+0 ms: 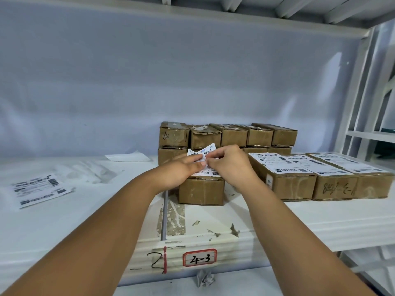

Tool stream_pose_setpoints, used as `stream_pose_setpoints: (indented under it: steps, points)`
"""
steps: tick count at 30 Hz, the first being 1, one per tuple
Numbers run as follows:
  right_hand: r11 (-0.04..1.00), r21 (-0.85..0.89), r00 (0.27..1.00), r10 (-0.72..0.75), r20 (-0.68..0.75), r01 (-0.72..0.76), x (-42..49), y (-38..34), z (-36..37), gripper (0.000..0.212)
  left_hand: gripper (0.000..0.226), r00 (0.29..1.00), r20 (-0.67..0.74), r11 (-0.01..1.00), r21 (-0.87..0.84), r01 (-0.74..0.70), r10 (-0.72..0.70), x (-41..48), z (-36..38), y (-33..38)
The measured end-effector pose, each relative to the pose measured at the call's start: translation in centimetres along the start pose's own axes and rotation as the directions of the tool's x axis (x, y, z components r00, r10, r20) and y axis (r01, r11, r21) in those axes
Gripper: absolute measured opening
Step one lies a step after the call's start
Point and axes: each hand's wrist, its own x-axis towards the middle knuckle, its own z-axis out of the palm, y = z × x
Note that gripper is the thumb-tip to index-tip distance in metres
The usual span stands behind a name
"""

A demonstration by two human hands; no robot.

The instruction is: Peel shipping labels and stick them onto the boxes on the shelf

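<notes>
I saw the shipping label [202, 152] caught between both hands, its lower end on top of the cardboard box [201, 190] at mid-shelf. The left hand [183, 170] pinched the paper with thumb and fingers closed tight. The right hand [229, 165] pinched its edge just beside. The label was thin, white and barcoded, and its upper end curled upward. The box was brown, taped and creased.

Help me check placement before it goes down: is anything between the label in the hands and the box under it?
Nothing visible does. The left hand and right hand pinch the label right above the front box, and its lower end seems to lie at the box's top. The labelled boxes stand apart, to its right.
</notes>
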Motion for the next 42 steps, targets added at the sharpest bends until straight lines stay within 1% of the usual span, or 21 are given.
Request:
stream_pose_setpoints:
  steps: [4, 8, 9, 12, 13, 15, 17, 18, 21, 23, 25, 27, 29, 31, 34, 37, 39, 41, 42]
  points:
    - [1.000, -0.009, 1.000, -0.001, 0.022, 0.001, -0.1, 0.0, -0.1, 0.015, 0.052, 1.000, 0.005, 1.000, 0.000, -0.004, 0.004, 0.1, 0.0, -0.2]
    - [0.999, 0.038, 1.000, 0.001, -0.002, -0.001, 0.0, 0.1, -0.1, 0.015, 0.067, 1.000, 0.024, 1.000, -0.001, 0.001, -0.001, -0.2, 0.0, 0.0]
    - [0.999, 0.050, 1.000, 0.001, -0.008, -0.001, 0.0, 0.2, 0.0, 0.015, 0.066, 1.000, 0.029, 1.000, -0.005, 0.000, 0.000, -0.1, 0.0, -0.1]
    - [0.998, 0.068, 1.000, 0.016, -0.016, -0.014, 0.3, 0.4, 0.3, 0.016, 0.049, 0.999, 0.046, 0.999, -0.028, -0.021, 0.022, -0.1, -0.1, -0.1]
    - [0.997, 0.067, 0.999, 0.028, -0.026, -0.027, 0.5, 0.5, 0.3, 0.017, 0.049, 0.999, 0.047, 0.999, -0.027, -0.025, 0.026, -0.1, -0.1, -0.1]
    - [0.997, 0.053, 0.997, 0.059, -0.053, -0.057, 0.6, 0.7, 0.3, 0.016, 0.056, 0.998, 0.054, 0.999, -0.024, -0.022, 0.024, -0.4, -0.1, 0.1]
    - [0.995, 0.034, 0.995, 0.093, -0.046, -0.092, 0.8, 0.9, 0.4, 0.012, 0.062, 0.998, 0.057, 0.999, -0.034, -0.019, 0.021, -0.7, -0.1, 0.3]
    - [0.993, 0.039, 0.993, 0.110, -0.030, -0.109, 0.8, 1.0, 0.5, 0.011, 0.059, 0.998, 0.059, 0.999, -0.039, -0.018, 0.020, -0.8, -0.1, 0.5]
    - [0.987, 0.096, 0.992, 0.126, 0.011, -0.126, 1.0, 1.2, 0.7, 0.012, 0.038, 0.996, 0.083, 0.997, -0.067, -0.027, 0.032, -1.0, -0.2, 0.6]
    - [0.981, 0.141, 0.992, 0.129, 0.018, -0.130, 1.1, 1.3, 0.6, 0.007, 0.032, 0.994, 0.095, 0.996, -0.083, -0.042, 0.050, -1.2, -0.2, 0.7]
    - [0.974, 0.183, 0.991, 0.135, 0.020, -0.137, 1.1, 1.4, 0.4, 0.019, 0.033, 0.989, 0.115, 0.991, -0.113, -0.077, 0.090, -1.7, -0.2, 1.3]
    - [0.953, 0.258, 0.988, 0.152, 0.040, -0.158, 1.0, 1.3, 0.3, 0.031, 0.041, 0.983, 0.140, 0.987, -0.124, -0.103, 0.120, -2.0, -0.2, 1.9]
    - [0.920, 0.339, 0.980, 0.184, 0.075, -0.198, 0.9, 1.3, 0.2, 0.035, 0.047, 0.980, 0.145, 0.986, -0.108, -0.124, 0.139, -2.2, -0.2, 2.0]
    - [0.895, 0.381, 0.972, 0.212, 0.099, -0.234, 0.9, 1.3, 0.3, 0.035, 0.053, 0.981, 0.129, 0.989, -0.052, -0.139, 0.145, -2.3, -0.2, 1.9]
    - [0.876, 0.409, 0.966, 0.225, 0.128, -0.258, 1.1, 1.5, 0.6, 0.032, 0.059, 0.992, 0.092, 0.996, 0.034, -0.088, 0.084, -2.4, -0.1, 2.1]
    - [0.867, 0.418, 0.961, 0.222, 0.167, -0.273, 1.1, 1.7, 0.6, 0.028, 0.073, 0.995, 0.080, 0.998, 0.034, -0.059, 0.057, -2.4, -0.4, 2.1]
    - [0.861, 0.428, 0.960, 0.214, 0.182, -0.274, 1.3, 1.9, 0.6, 0.026, 0.072, 0.997, 0.057, 0.999, 0.012, -0.045, 0.044, -2.2, -0.6, 1.8]
    - [0.867, 0.427, 0.964, 0.195, 0.181, -0.256, 1.5, 2.1, 0.8, 0.029, 0.061, 0.999, 0.009, 0.999, 0.003, -0.053, 0.053, -2.1, -0.7, 1.6]
    - [0.873, 0.420, 0.965, 0.184, 0.185, -0.247, 1.6, 2.2, 0.9, 0.031, 0.052, 0.996, -0.024, 0.997, -0.001, -0.081, 0.081, -2.0, -0.7, 1.6]
